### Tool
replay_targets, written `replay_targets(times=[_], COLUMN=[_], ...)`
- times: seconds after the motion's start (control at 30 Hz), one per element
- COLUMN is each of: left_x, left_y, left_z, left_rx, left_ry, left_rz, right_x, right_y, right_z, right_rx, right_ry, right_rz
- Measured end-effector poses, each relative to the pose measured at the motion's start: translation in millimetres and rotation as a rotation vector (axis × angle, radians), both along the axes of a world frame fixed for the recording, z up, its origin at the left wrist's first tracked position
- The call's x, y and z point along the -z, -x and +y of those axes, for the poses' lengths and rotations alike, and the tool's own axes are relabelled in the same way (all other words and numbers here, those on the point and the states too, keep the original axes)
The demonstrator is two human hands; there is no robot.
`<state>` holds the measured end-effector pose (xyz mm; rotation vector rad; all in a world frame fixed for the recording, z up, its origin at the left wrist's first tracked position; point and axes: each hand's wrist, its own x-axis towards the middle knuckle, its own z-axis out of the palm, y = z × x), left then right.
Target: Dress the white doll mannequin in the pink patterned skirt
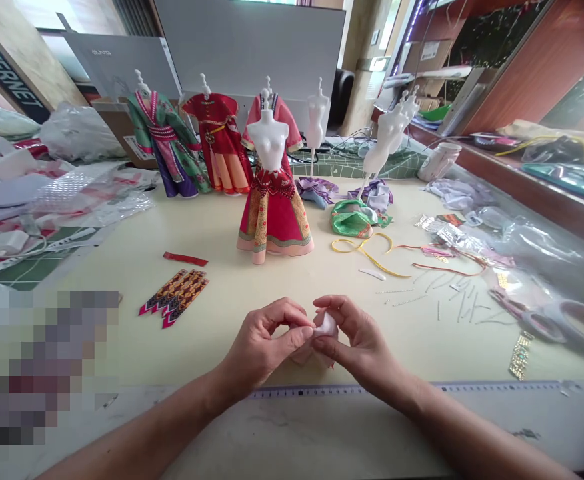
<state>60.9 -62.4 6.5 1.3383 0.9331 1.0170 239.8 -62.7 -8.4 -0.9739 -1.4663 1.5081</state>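
Between my two hands, low over the front middle of the table, is a small piece of pale pink fabric (pixel 327 325). My left hand (pixel 275 333) pinches one edge of it between thumb and forefinger. On the other side my right hand (pixel 349 337) grips the cloth, its thumb in front and fingers behind. Part of the fabric hangs below the hands, mostly hidden by them. Behind them stands a white doll mannequin (pixel 268 141) wearing a red and gold skirt (pixel 292 223), its upper body bare.
Dressed mannequins stand behind, one in a green robe (pixel 145 127), another in a red dress (pixel 219 143). Patterned fabric strips (pixel 177 293) lie left. Yellow ribbon (pixel 372 257), thin chains (pixel 402 298) and tape rolls (pixel 579 327) lie right. A ruler (pixel 452 387) runs along the front edge.
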Motion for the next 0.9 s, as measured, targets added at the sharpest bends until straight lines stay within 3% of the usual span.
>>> replay_targets(times=[0.27, 0.37, 0.53, 0.67, 0.9], left_x=[-7.2, -11.7, -12.1, -10.0, -11.0], left_y=[10.9, 16.5, 15.8, 14.9, 11.0], left_z=[-0.3, -2.1, -6.8, -4.1, 5.2], left_rx=[-0.115, -0.141, -0.021, 0.103, 0.191], left_ry=[-0.031, -0.024, -0.039, 0.128, 0.323], left_rz=[-0.011, 0.033, 0.129, 0.041, 0.028], right_x=[-12.7, -11.3, -8.2, -5.8, -5.5], right_y=[-1.9, -4.2, -9.6, -12.9, -14.9], right_z=[-4.7, -3.2, 0.9, 2.1, 3.5], right_rx=[-0.223, -0.223, -0.163, -0.117, -0.098], right_ry=[0.079, 0.085, 0.061, 0.055, 0.004], right_rz=[-0.108, -0.127, -0.121, -0.122, -0.117])
